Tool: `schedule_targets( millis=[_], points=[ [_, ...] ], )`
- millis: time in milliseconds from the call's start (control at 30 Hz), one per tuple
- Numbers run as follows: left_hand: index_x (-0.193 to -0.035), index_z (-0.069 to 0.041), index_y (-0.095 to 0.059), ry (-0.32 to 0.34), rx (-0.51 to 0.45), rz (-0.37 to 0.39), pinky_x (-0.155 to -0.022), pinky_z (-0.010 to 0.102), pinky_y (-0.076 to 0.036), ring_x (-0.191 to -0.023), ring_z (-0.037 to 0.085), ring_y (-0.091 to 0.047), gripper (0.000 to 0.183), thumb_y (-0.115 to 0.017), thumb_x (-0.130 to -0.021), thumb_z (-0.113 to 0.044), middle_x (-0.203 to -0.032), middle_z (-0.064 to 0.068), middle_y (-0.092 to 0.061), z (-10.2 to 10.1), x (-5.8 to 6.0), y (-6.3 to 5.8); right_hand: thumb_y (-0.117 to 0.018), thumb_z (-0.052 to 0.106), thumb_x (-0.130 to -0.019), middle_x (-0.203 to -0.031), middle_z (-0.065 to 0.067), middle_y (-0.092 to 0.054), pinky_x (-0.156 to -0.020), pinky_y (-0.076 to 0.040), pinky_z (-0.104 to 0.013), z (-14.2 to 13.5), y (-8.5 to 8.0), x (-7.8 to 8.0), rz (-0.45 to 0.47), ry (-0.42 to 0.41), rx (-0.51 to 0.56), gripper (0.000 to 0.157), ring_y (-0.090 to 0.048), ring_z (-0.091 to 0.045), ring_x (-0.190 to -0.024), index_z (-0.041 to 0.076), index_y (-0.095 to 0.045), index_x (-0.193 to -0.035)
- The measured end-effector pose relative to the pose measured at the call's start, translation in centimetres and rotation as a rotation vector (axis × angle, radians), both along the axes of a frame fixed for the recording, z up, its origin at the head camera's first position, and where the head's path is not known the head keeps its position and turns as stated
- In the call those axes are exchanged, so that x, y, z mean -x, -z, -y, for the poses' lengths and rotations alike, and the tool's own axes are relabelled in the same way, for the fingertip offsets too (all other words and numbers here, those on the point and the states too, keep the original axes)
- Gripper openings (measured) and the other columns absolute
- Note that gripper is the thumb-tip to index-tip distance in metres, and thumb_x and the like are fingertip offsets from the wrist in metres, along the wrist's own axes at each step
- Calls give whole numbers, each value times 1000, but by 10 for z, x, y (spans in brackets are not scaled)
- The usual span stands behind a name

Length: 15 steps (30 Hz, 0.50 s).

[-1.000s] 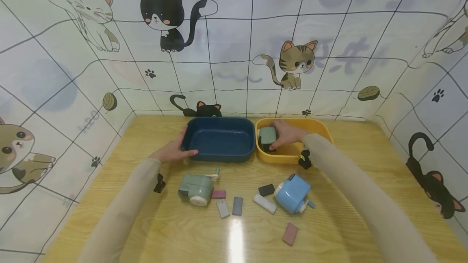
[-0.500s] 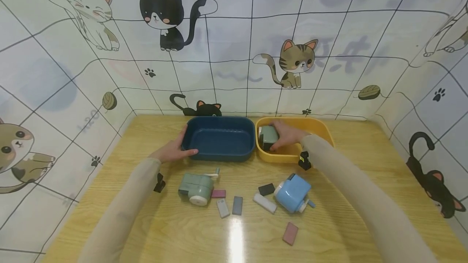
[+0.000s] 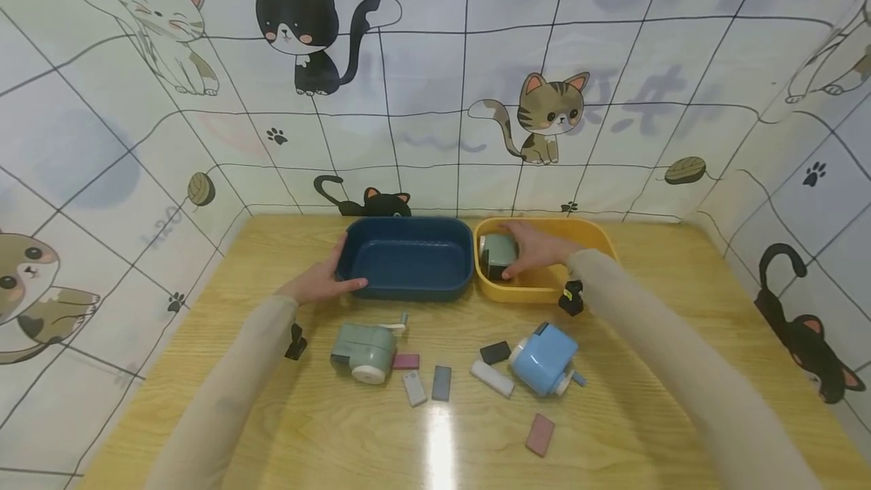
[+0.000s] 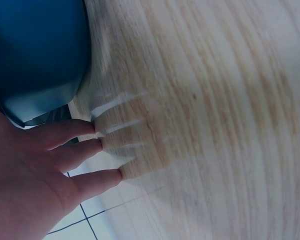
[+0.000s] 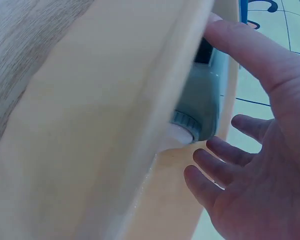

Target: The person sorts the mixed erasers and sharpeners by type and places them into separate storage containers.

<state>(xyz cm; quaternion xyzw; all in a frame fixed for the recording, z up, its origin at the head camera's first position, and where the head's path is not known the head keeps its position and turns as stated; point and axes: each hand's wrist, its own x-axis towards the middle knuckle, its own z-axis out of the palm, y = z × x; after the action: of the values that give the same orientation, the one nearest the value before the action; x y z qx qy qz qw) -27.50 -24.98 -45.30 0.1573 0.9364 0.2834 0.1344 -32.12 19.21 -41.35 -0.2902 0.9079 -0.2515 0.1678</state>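
My left hand (image 3: 323,280) rests against the left end of the navy blue bin (image 3: 415,295), its thumb along the front wall. In the left wrist view, that hand's fingers (image 4: 97,182) stretch out fairly straight, tips at the tabletop beside the bin. Inside the yellow bin (image 3: 524,296), at its left end, sits a green pencil sharpener (image 3: 500,252). My right hand (image 3: 534,248) spans it, thumb on the near side and fingers round the far side. The right wrist view shows the sharpener (image 5: 202,100) between thumb and fingertips, partly hidden by the bin wall.
In front of the bins lie another green crank sharpener (image 3: 366,350) and a blue one (image 3: 544,360). Several small eraser-like blocks, including a white one (image 3: 493,379) and a dull pink one (image 3: 540,435), are scattered between and below. A cat-print wall covering (image 3: 435,134) closes off the back.
The green sharpener in the yellow bin has turned slightly under my right hand since one second ago. My left hand keeps its place at the blue bin; the head view has shifted a little.
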Motion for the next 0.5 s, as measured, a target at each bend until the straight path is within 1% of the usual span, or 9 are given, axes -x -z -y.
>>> schedule_targets(
  millis=[133, 233, 300, 500],
  points=[
    [-154, -13, 14, 0, 5, 6, -104, 56, -32, -124, 49, -45, 113, -62, -86, -61, -150, 34, -19, 0, -1, -1, -82, 28, -75, -148, -30, -22, -103, -30, -58, -3, -7, -2, -7, -15, 1, 101, -25, -44, -133, -6, -21, -148],
    [-154, -14, 15, -2, 2, 13, -103, 57, -32, -123, 49, -46, 113, -62, -86, -60, -149, 36, -21, 0, -1, -2, -82, 27, -75, -147, -29, -25, -102, -32, -58, -5, -9, -5, -10, -12, 2, 100, -30, -42, -130, -5, -23, -148],
    [-154, -14, 15, -2, -3, 12, -104, 57, -32, -125, 50, -42, 113, -62, -86, -60, -150, 35, -19, -1, -1, -2, -82, 27, -76, -148, -28, -25, -103, -31, -57, -6, -11, -8, -9, -14, 3, 99, -29, -41, -132, -4, -23, -149],
    [-154, -15, 15, 0, -10, 11, -105, 56, -30, -127, 50, -39, 112, -63, -86, -59, -152, 33, -16, -1, -2, -3, -80, 22, -78, -148, -28, -27, -104, -32, -57, -13, -17, -19, -37, -43, 37, 94, -31, -43, -132, -6, -23, -148]
  ],
)
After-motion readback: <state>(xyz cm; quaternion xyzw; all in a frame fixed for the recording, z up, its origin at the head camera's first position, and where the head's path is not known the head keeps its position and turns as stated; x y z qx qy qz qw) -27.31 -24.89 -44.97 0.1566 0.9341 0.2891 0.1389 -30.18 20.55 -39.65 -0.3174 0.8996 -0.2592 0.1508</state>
